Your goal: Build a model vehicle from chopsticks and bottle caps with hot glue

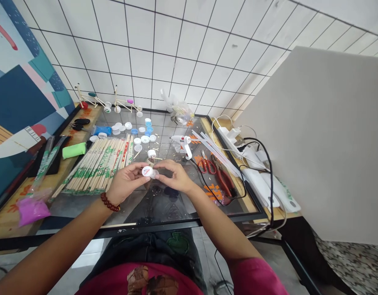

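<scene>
My left hand (pixel 126 180), with a beaded bracelet at the wrist, pinches a white bottle cap (pixel 147 171) with a printed top. Close against it on the right, my right hand (pixel 173 175) grips a translucent cap (pixel 154 174) between thumb and fingers. The two caps touch or overlap; their exact contact is too small to tell. Just beyond the fingers another white cap (pixel 151 153) stands on the glass tabletop. More white and blue caps (pixel 145 139) are scattered farther back. A white glue gun (pixel 185 146) sits beyond my right hand.
Wrapped chopsticks (pixel 96 164) lie left, near green clay (pixel 74 150) and a purple packet (pixel 33 211). Red scissors (pixel 207 164), pliers (pixel 223 178), glue sticks (pixel 219 153) and cables lie right. Stick models (pixel 93 98) and a plastic bag (pixel 179 112) are at the back.
</scene>
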A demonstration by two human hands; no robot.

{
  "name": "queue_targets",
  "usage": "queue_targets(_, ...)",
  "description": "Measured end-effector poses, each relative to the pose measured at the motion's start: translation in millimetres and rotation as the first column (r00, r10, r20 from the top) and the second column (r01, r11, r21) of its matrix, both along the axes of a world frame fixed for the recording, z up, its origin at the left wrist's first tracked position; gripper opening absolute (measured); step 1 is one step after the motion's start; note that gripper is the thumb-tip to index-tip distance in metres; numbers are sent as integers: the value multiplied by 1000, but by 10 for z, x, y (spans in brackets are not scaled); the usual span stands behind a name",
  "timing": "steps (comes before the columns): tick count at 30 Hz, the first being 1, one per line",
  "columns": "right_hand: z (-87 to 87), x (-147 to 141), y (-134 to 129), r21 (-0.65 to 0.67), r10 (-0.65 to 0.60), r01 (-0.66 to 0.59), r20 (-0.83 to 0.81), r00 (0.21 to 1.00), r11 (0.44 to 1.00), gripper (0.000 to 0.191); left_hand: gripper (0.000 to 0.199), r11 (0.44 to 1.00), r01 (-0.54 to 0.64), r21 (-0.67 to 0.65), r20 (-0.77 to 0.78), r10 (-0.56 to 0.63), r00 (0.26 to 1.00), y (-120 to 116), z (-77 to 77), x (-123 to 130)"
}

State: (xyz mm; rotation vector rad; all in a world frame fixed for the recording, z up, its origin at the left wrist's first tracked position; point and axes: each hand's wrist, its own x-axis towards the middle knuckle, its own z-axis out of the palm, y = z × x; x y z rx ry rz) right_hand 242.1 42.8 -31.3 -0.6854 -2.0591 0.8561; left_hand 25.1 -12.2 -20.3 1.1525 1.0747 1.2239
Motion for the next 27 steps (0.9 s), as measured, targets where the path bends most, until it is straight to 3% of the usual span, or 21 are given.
queue_targets(10,-51,-60,-10,185,8,-25,92,996,982,12,41,992,122,-32,80,-119,990,-60,68,41)
queue_targets(20,-20,-46,-50,273,7,-56,179,984,960,9,36,963,146,-228,256,-85,963,-31,35,9)
queue_targets(27,-10,-68,-62,269,-27,-33,215,976,963,11,39,949,173,-263,358,-71,931,-2,17,-8)
